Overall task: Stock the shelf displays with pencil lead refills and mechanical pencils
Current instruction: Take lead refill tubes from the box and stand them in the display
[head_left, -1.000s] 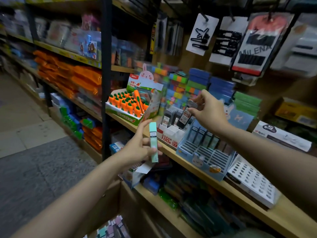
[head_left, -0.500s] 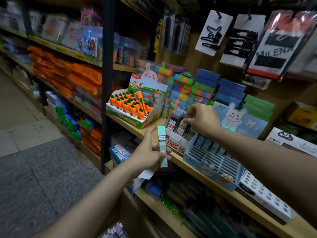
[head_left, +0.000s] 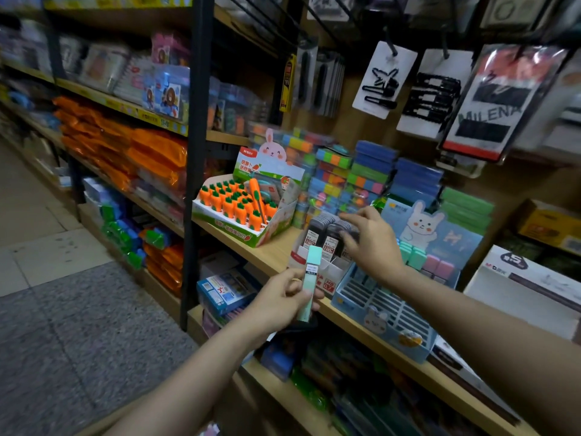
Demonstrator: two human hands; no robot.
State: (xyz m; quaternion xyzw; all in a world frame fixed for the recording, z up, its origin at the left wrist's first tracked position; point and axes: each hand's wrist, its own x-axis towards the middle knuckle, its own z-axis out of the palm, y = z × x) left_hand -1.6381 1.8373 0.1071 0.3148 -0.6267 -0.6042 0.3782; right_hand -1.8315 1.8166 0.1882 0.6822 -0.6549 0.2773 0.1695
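- A second ago the right hand (head_left: pixel 375 243) pinched a dark refill case; now it holds nothing, fingers spread loosely over the dark lead refills (head_left: pixel 327 234)
- Left hand (head_left: pixel 279 302) still grips the mint lead refill case (head_left: pixel 311 283), upright before the shelf (head_left: pixel 270 254)
- White display box (head_left: pixel 327 272), marked "HB 0.7", holds those refills; blue rabbit tray (head_left: pixel 382 309) sits beside it
- Hanging card (head_left: pixel 495 100) reads "MILENA"
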